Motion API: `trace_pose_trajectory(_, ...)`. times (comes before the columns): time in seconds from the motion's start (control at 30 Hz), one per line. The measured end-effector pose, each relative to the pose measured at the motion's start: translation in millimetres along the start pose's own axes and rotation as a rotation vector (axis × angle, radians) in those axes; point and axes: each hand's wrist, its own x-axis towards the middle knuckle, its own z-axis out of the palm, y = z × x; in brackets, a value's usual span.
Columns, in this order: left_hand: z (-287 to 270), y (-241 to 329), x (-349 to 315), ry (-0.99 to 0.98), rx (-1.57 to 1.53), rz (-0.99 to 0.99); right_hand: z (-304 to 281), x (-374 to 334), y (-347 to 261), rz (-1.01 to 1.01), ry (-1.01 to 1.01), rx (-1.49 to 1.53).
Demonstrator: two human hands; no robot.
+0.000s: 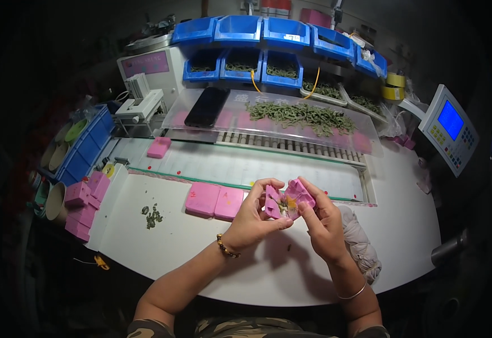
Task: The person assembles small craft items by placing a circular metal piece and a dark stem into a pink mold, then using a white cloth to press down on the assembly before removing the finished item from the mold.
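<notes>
A pink rubber mould [305, 192] is spread apart between my two hands above the white worktop. My left hand [250, 218], with a beaded bracelet at its wrist, grips the left side of the mould. My right hand [326, 226] grips the other side, its thumb pressed near the gap. Something small, pale and greenish shows in the gap, too small to make out. Two pink mould blocks [203, 199] lie side by side just left of my left hand. A crumpled grey cloth [359, 244] lies beside my right forearm.
Small dark green pieces [153, 216] lie at the left. Behind are a glass-edged conveyor [218, 159], a black phone [208, 107], a heap of green pieces [302, 117] and blue bins [238, 28]. A keypad screen [450, 121] stands right; stacked pink blocks [83, 207] stand left.
</notes>
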Motion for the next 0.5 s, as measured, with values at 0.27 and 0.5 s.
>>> trace_pose_trajectory(0.27,-5,1,1,-0.028,-0.596,-0.089,18,11,7,-0.176,0.013,-0.008)
trace_pose_trajectory(0.5,-5,1,-1,0.113,-1.02,-0.094,42,3,5,-0.521,0.106,-0.439)
